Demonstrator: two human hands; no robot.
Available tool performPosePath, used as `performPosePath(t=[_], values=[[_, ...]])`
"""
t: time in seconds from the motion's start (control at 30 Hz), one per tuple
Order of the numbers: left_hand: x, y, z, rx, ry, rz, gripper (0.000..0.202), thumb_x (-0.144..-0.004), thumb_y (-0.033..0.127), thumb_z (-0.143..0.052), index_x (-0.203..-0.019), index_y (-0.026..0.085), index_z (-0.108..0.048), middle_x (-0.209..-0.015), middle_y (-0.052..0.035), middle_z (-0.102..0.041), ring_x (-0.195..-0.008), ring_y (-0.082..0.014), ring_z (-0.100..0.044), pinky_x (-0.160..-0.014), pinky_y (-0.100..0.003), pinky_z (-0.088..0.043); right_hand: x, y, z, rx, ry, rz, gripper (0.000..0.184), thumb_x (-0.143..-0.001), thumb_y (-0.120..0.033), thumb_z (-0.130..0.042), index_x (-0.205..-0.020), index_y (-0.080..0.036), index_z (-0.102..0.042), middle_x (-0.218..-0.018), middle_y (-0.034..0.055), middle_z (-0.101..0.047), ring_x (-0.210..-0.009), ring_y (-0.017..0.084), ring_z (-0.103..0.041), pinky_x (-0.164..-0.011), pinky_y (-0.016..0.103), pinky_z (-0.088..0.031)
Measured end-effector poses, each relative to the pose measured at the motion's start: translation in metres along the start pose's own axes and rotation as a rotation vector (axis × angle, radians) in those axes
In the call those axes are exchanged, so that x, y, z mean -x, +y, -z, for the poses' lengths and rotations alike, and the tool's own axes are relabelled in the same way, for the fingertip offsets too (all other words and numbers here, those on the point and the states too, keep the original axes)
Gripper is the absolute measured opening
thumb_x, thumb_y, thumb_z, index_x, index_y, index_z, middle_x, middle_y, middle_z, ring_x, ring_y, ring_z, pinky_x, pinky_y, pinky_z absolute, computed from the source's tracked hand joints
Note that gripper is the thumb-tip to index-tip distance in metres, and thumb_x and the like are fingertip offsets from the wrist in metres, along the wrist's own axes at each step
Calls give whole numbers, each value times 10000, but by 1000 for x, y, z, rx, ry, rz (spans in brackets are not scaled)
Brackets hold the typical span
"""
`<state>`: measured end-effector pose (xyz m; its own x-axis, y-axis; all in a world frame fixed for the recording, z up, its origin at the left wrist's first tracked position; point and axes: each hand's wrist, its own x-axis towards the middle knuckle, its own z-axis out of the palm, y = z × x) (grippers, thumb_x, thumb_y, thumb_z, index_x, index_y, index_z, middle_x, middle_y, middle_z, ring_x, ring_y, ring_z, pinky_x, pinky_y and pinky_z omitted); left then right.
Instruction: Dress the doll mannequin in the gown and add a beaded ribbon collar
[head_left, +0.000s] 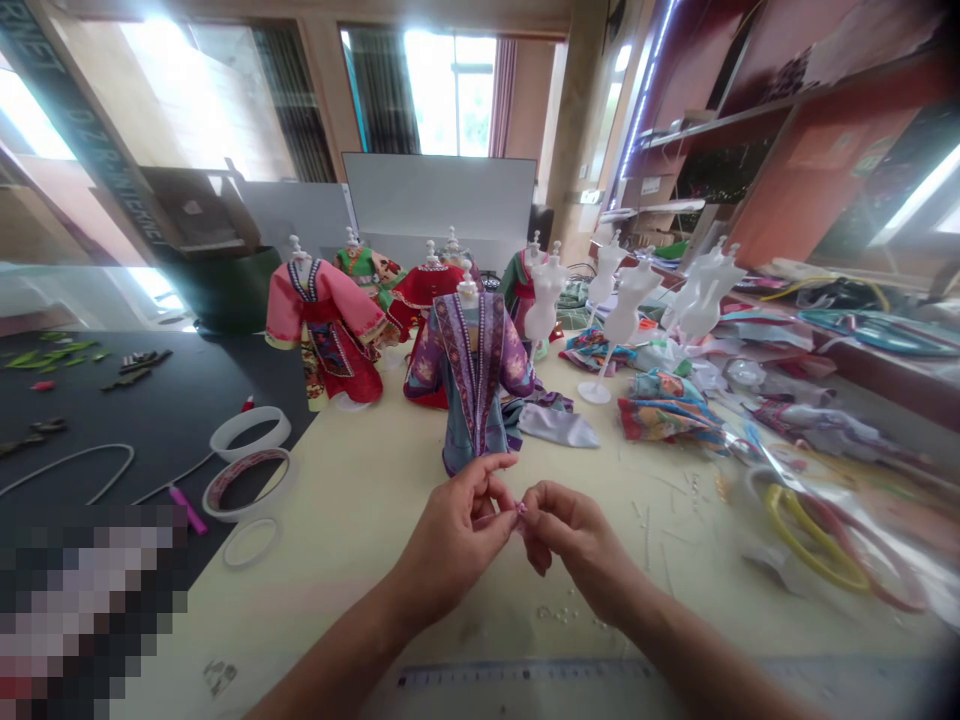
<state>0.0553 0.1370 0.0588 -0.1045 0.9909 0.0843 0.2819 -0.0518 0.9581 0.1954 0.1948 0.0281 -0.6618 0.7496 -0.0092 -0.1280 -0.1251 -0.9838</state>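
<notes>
My left hand [466, 530] and my right hand [561, 522] meet over the front middle of the table. Both are closed in a pinch on one tiny pink piece [520, 508] between the fingertips; its kind is too small to tell. Just behind my hands stands a miniature mannequin in a purple and blue robe [476, 375] with a beaded, patterned collar band. Under my right wrist, several small pearl-like beads [559, 612] lie scattered on the pale tabletop. Short clear strips [649, 535] lie to the right of my right hand.
More dressed mannequins, one in a pink robe [322, 320], stand behind, with bare white mannequins [630, 305] to their right. Scissors with yellow handles [814, 535] and fabric pieces [675, 415] lie right. Tape rolls [212, 495] sit left; a ruler [600, 675] runs along the front.
</notes>
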Motion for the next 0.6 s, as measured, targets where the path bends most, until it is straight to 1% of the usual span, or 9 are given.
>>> performPosePath(t=[0.1,0.17,0.2,0.3,0.37,0.47,0.6], values=[[1,-3,-3,-139,76,-48,243,-773,182,-525,-1016,180,-516,-761,8,-586,-591,-90,-534,-549,-195,-458,0,0,-2,42,30,16,262,-785,-391,-582,-690,-164,-489,-496,-58,-455,-445,72,-403,-457,198,-340],[3,-7,-6,-289,147,-142,135,-783,174,-512,-915,178,-537,-744,3,-593,-578,-96,-529,-549,-204,-456,1,0,-3,74,44,29,278,-786,-407,-578,-687,-165,-484,-490,-60,-453,-442,72,-400,-455,199,-338],[4,-9,-8,-369,177,-207,103,-795,168,-499,-888,179,-541,-749,-3,-597,-599,-105,-540,-571,-215,-462,1,0,-4,89,51,35,283,-789,-414,-573,-686,-166,-482,-488,-59,-454,-441,73,-399,-455,199,-337],[7,-15,-11,-560,238,-421,118,-838,142,-445,-899,178,-539,-820,-36,-607,-728,-141,-580,-675,-254,-477,1,0,-4,119,64,43,297,-799,-429,-557,-683,-167,-478,-477,-57,-457,-441,77,-403,-457,202,-336],[8,-17,-12,-627,253,-523,149,-856,129,-423,-951,175,-528,-872,-54,-606,-786,-149,-585,-713,-260,-478,1,0,-4,126,66,47,299,-802,-431,-552,-683,-167,-481,-476,-56,-462,-441,78,-406,-460,203,-337],[8,-19,-12,-660,241,-590,178,-864,120,-423,-1004,169,-520,-921,-66,-597,-838,-149,-577,-739,-253,-476,1,0,-3,140,63,56,288,-812,-418,-544,-688,-164,-487,-477,-56,-466,-445,78,-407,-464,203,-341],[7,-21,-10,-652,198,-586,170,-871,124,-415,-970,173,-545,-903,-55,-582,-809,-136,-566,-730,-245,-475,2,0,-2,159,58,67,274,-824,-391,-538,-684,-162,-482,-482,-57,-465,-449,74,-404,-464,200,-336]])
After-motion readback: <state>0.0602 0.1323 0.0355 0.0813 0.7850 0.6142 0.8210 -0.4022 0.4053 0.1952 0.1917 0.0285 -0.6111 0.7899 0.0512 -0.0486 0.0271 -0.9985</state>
